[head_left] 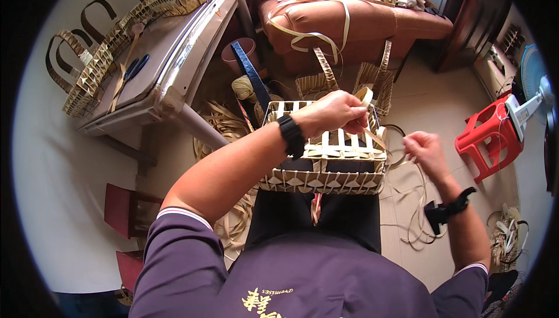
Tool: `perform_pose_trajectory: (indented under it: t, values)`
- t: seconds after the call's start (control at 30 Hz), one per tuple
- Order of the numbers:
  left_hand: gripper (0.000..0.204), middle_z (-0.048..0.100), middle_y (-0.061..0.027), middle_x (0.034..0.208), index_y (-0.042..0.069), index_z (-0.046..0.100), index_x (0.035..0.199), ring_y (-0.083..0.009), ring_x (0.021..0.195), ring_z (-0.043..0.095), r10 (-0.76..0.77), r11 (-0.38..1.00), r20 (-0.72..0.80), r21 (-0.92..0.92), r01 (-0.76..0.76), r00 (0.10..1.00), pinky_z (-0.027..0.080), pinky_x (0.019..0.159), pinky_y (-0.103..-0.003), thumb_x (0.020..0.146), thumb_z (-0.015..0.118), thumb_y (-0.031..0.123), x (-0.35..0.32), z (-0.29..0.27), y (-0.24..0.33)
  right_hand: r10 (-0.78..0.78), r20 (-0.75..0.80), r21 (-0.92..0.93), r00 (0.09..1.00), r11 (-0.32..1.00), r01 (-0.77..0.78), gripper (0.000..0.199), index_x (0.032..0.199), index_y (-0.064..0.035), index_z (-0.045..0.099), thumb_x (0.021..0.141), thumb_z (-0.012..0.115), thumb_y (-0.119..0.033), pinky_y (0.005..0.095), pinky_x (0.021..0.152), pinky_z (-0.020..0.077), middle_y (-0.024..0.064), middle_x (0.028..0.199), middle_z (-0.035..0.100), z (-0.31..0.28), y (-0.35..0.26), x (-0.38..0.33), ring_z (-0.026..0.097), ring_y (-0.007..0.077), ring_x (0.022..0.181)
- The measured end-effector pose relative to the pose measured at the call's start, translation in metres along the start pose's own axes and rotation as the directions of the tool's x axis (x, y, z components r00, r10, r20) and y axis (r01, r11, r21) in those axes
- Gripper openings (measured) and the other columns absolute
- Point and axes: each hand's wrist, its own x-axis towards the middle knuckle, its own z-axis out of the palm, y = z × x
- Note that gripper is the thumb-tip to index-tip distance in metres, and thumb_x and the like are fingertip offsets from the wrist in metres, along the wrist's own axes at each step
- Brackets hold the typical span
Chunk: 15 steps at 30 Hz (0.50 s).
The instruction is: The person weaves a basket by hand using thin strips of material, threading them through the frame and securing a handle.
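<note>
Left arm (233,169) out on the diagonal, elbow bent, forearm crossing in front of the body, a black wristband (291,136) snug at its end! The left hand (340,112) leads, furthest forward, back uppermost, fingers curled in and pointing right. Over on the other side, the right forearm (469,233) rises steeply from a bent elbow, black strap (460,201) around it below the wrist. And the right hand (428,148) tips inward, fingers bent, fingertips bunched, well apart from the left!
</note>
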Motion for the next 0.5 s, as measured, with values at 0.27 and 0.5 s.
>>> perform_pose_trajectory:
  t: [0.27, 0.5]
  values:
    - [0.022, 0.068, -0.0128, 0.118, -0.002, 0.063, 0.124, -0.0222, 0.109, 0.070, -0.126, 0.826, -0.113, -0.562, 0.041, 0.986, 0.059, 0.101, -0.036, 0.108, 0.062, 0.012, -0.014, 0.017, -0.013, 0.117, 0.051, 0.340, 0.992, 0.932, -0.127, 0.022, 0.102, 0.0005, 0.071, 0.099, 0.077, -0.020, 0.0167, 0.047, 0.0445, 0.0032, 0.078, 0.071, 0.056, 0.036, 0.025, 0.059, 0.0035, 0.056]
    - [0.093, 0.054, -0.0156, 0.134, 0.010, -0.007, 0.170, -0.0257, 0.099, 0.075, -0.274, 0.889, 0.005, -0.380, 0.255, 0.962, 0.064, 0.071, -0.031, 0.105, 0.058, 0.000, -0.009, 0.044, -0.004, 0.066, -0.191, 0.134, 0.979, 0.990, -0.040, 0.028, 0.104, 0.0043, 0.069, 0.086, 0.081, -0.014, 0.0290, 0.047, 0.0472, 0.0055, 0.065, 0.068, 0.084, 0.038, 0.031, 0.060, 0.0102, 0.049]
